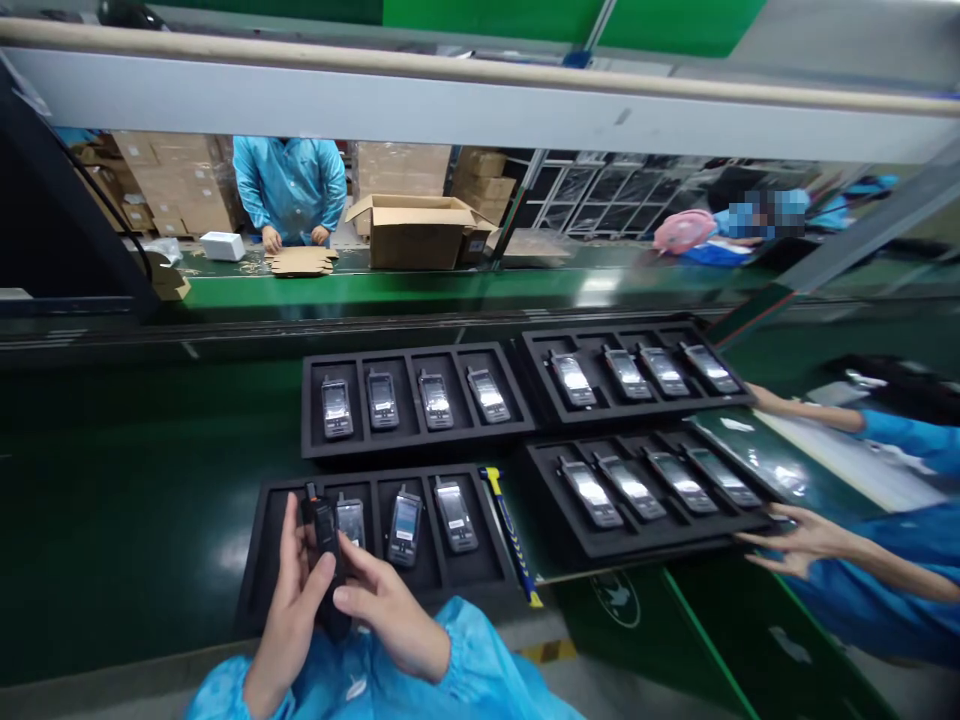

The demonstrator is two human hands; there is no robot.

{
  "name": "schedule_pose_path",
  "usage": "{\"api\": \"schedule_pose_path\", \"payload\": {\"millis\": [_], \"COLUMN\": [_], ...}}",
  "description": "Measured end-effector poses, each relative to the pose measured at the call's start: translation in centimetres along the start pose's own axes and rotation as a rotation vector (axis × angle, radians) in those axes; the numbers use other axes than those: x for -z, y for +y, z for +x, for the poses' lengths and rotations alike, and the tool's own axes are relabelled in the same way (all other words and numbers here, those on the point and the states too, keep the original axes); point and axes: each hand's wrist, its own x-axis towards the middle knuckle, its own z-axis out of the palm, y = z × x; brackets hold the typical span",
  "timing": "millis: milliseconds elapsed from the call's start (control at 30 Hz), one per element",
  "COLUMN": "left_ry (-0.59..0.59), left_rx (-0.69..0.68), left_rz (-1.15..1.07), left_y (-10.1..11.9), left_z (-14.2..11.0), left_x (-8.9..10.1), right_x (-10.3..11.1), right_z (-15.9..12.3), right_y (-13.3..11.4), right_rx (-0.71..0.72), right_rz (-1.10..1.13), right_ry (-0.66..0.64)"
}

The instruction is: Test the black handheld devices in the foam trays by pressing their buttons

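My left hand (289, 590) and my right hand (386, 605) both grip a black handset (324, 545) with a short antenna, held upright over the near black foam tray (259, 560). That tray's first slot is bare; three handsets (405, 525) lie in its other slots. My blue sleeves show at the bottom edge.
Three more black trays (416, 440) with several handsets each lie on the green conveyor (112, 480). A co-worker's hands (799, 540) at the right touch the right-hand trays. Across the line a person in a blue coat stands by an open cardboard box (416, 235).
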Motion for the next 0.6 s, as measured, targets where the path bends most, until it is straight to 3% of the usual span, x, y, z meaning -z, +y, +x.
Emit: {"api": "schedule_pose_path", "payload": {"millis": [167,267,367,600], "left_ry": [-0.194,-0.141,-0.075,-0.082], "left_rx": [0.033,0.047,0.11,0.152], "left_rz": [-0.103,-0.134,-0.145,-0.044], "left_y": [0.1,0.6,0.4,-2.8], "left_z": [-0.3,-0.7,-0.8,0.8], "left_x": [0.4,-0.2,-0.7,-0.4], "right_x": [0.1,0.1,0.4,1.7], "right_z": [-0.5,-0.9,-1.1,-1.2], "right_y": [0.2,0.6,1.1,1.7], "right_rx": [0.116,0.146,0.082,0.017], "right_rz": [-0.043,-0.045,-0.049,-0.062], "right_ry": [-0.038,-0.042,-0.025,-0.058]}}
